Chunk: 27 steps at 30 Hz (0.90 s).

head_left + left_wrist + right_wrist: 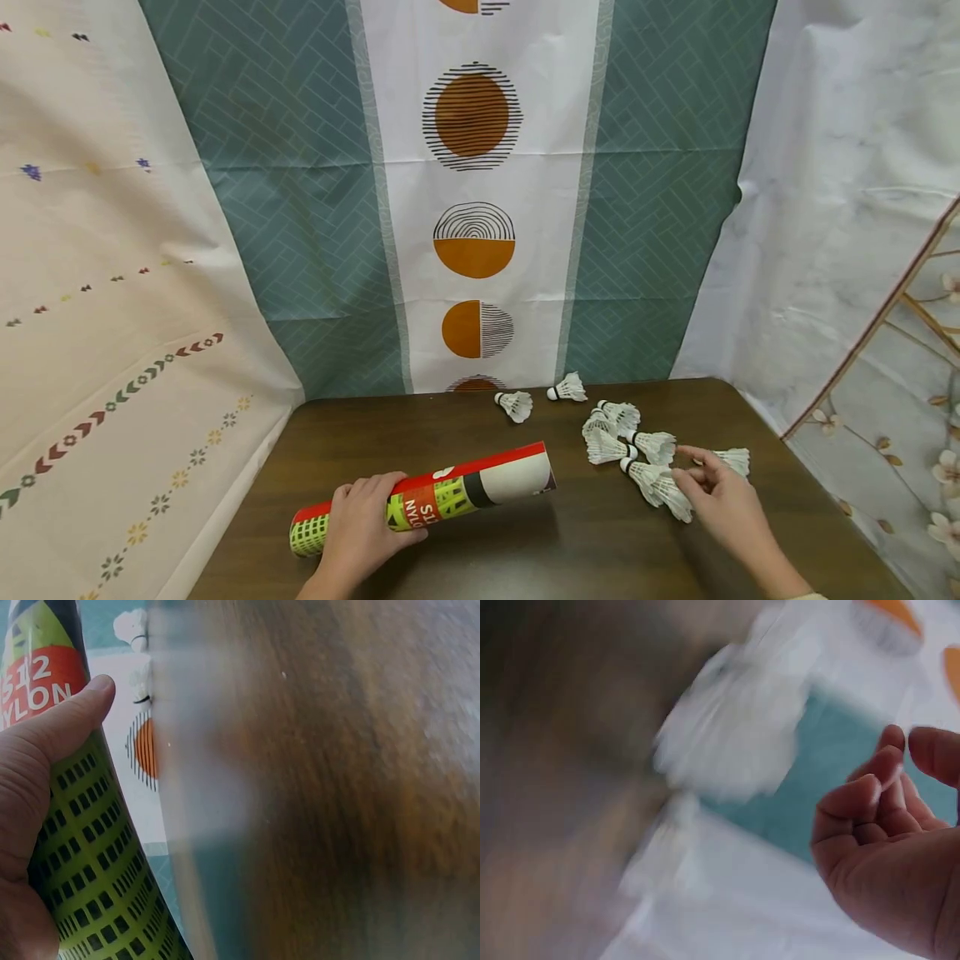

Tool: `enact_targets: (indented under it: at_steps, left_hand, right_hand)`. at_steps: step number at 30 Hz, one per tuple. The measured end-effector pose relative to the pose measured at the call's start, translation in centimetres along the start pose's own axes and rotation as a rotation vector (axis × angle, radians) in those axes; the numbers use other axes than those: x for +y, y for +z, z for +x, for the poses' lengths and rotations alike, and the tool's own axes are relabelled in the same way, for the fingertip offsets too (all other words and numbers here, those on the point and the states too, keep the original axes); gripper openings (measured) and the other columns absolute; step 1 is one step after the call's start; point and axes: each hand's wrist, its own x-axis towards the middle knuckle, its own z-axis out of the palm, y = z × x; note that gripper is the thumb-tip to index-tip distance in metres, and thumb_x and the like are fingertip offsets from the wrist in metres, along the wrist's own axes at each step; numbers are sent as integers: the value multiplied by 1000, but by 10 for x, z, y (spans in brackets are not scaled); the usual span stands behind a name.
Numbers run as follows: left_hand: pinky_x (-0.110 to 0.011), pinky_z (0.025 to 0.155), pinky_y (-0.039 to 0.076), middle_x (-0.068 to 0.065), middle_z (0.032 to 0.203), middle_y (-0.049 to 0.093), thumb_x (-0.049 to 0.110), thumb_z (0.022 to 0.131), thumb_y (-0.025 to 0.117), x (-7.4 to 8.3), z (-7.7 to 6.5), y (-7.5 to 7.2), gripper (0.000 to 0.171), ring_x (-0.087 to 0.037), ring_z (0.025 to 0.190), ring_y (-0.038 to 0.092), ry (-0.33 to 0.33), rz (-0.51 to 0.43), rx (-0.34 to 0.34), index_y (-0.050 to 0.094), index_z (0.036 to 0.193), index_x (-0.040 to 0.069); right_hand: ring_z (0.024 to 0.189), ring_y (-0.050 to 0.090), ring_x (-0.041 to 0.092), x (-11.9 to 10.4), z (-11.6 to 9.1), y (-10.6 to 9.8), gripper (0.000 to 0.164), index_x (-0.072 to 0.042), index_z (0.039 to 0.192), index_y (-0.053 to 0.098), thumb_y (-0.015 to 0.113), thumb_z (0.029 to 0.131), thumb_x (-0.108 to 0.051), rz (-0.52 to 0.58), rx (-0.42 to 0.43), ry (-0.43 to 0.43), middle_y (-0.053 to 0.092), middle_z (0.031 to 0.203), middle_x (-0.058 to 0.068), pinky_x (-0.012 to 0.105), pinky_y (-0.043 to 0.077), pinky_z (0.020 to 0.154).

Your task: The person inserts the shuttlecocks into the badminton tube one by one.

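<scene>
My left hand (360, 527) grips a printed shuttlecock tube (450, 496), red, yellow-green and white, with the thumb along its near side. The tube lies slantwise, its right end raised off the table. Over on the right, my right hand (723, 504) hovers by a group of white shuttlecocks (654, 448), fingers loosely bent. In the right wrist view nothing shows between thumb and fingertips, and the shuttlecocks (731, 727) beyond are blurred. One more shuttlecock (735, 460) lies partly hidden behind that hand.
Two separate shuttlecocks, one (516, 407) left of the other (570, 388), lie near the back edge of the dark wooden table (420, 425). A patterned curtain (480, 183) hangs right behind the table, with light cloths on both sides.
</scene>
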Motion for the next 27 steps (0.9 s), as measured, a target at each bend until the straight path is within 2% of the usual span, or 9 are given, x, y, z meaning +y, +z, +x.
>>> enact_targets:
  at_steps: [3,7,11,14,17,22,24,27]
  left_hand:
    - [-48,90,47,5,113,77,61,55,102,-1,-1,0,86,-20,101,68,-1,6,-6,69,126,24]
    - [-48,91,48,5,114,77,63,56,101,-1,0,-1,86,-20,102,68,2,13,-19,69,126,24]
    - [-49,91,48,5,114,77,62,56,101,1,1,0,85,-20,102,68,9,12,-30,69,125,24]
    - [-50,91,48,4,114,77,62,56,101,-1,2,1,86,-21,103,67,4,10,-42,69,126,24]
    - [-50,91,47,4,115,77,63,56,100,-3,1,0,86,-20,103,67,-6,11,-48,69,126,24]
    - [-49,89,47,6,114,77,65,56,100,-7,-3,1,87,-19,102,67,-18,14,-54,69,126,25]
    - [-49,89,47,6,114,77,66,55,99,-8,-4,1,87,-18,102,67,-19,18,-50,69,126,25]
    - [-48,88,47,6,113,76,66,55,99,-10,-5,0,86,-18,101,68,-21,20,-40,69,125,25]
  right_hand:
    - [61,47,6,26,-1,-18,52,-3,148,56,65,108,-34,-115,-65,72,79,92,6,28,38,60]
    - [61,48,11,45,-2,-22,60,-3,153,54,64,107,-41,-139,-158,132,73,85,4,29,39,59]
    - [87,71,19,49,-2,-17,55,-7,149,61,66,107,-41,-126,-163,91,76,117,22,29,49,65]
    - [105,74,25,47,1,-11,51,-8,147,64,66,107,-40,-124,-169,57,73,133,20,30,52,71]
    - [101,72,18,44,3,-5,48,-9,143,66,68,106,-38,-123,-179,61,79,120,11,30,52,72]
    - [85,64,6,45,5,2,44,-5,138,70,71,104,-32,-134,-160,62,79,102,1,26,49,70]
    - [82,64,5,45,6,3,41,-4,134,72,73,103,-29,-143,-132,43,79,98,1,26,49,69]
    - [87,69,8,46,8,4,36,-4,129,75,75,101,-26,-171,-84,13,82,103,6,27,52,70]
